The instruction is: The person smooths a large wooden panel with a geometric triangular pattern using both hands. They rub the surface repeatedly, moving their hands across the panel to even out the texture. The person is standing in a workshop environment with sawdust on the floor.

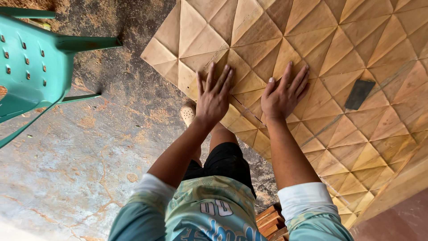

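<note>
The floor is rough grey concrete with brown stains and thin cracks. On it stands a green plastic chair at the left. The wooden panel of carved triangle facets carries a small dark flat block.

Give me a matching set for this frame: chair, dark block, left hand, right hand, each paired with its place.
Things:
1. chair
2. dark block
3. left hand
4. right hand

Places:
A. flat on the wooden panel, nearer the dark block
B. on the floor, far left of the view
C. flat on the panel near its left edge
D. lying on the panel, right of both hands

Pairs: 1-B, 2-D, 3-C, 4-A
</note>
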